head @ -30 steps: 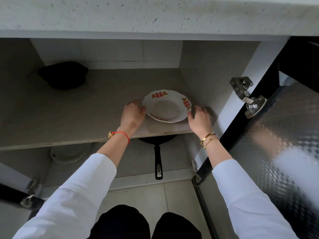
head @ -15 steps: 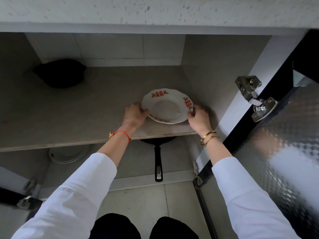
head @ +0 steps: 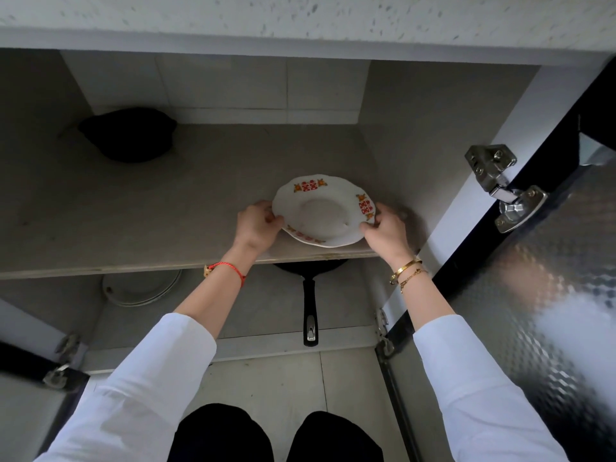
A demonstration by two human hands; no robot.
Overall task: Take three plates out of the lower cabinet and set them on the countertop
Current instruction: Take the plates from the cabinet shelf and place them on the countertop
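Note:
A white plate [head: 321,211] with red and orange rim decoration sits at the front right of the cabinet's upper shelf [head: 150,211]. My left hand [head: 256,226] grips its left rim, fingers curled over the edge. On the opposite rim my right hand [head: 385,233] holds on. The near edge of the plate looks slightly raised off the shelf. The speckled countertop [head: 300,18] runs across the top, directly above the cabinet opening.
A black rounded object [head: 128,135] sits at the shelf's back left. Below the shelf lie stacked pale plates [head: 140,290] at left and a black frying pan [head: 310,295] with its handle toward me. The open door [head: 550,261] with metal hinges [head: 503,186] stands at right.
Both hands moved in from beside the plate and closed on its left and right rims. The plate's near edge has lifted a little.

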